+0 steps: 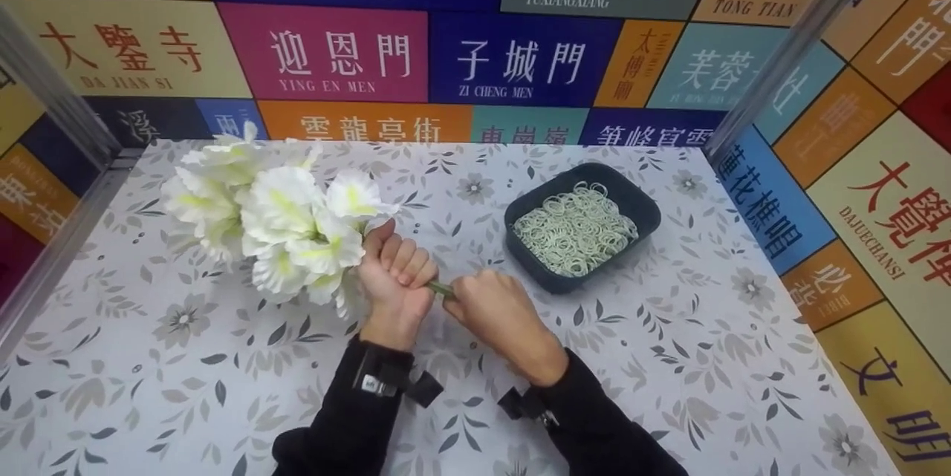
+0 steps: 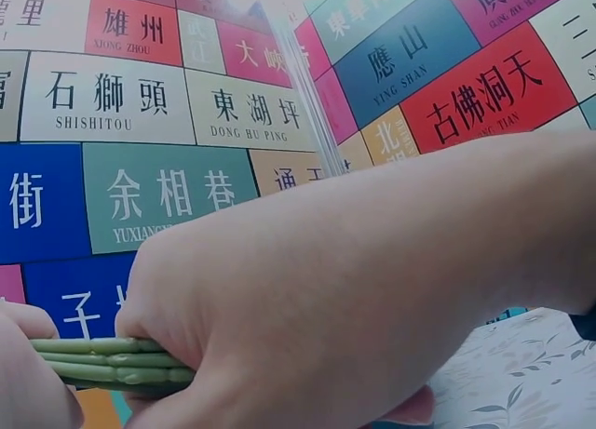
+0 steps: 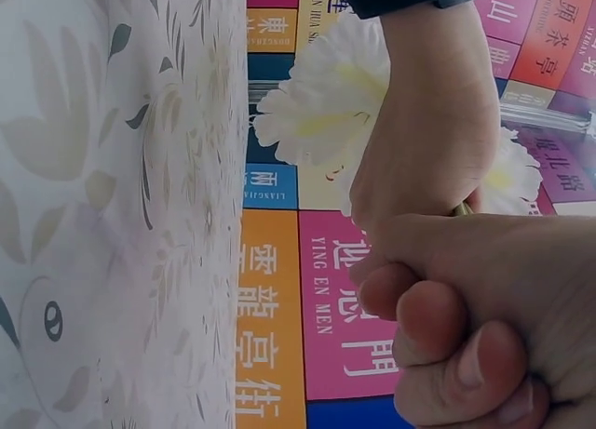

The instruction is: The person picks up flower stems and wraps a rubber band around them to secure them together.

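Note:
A bunch of white artificial-looking flowers (image 1: 290, 216) with yellow-green centers leans to the left over the table in the head view. My left hand (image 1: 397, 275) grips its stems just below the blooms, fingers curled round them. To its right, my right hand (image 1: 498, 313) holds the lower part of the same stems. Between both fists a short stretch of green stems (image 2: 112, 364) shows, several lying side by side in the left wrist view. The stem ends are hidden inside the right fist. In the right wrist view, the curled right fingers (image 3: 466, 364) appear close up.
A dark rectangular tub (image 1: 640, 197) full of pale rubber bands (image 1: 579, 231) stands behind and to the right of my right hand. The table (image 1: 297, 379) has a leaf-and-flower cover. Colorful printed panels (image 1: 349, 53) rise behind it, with metal posts (image 1: 773, 53) at the corners.

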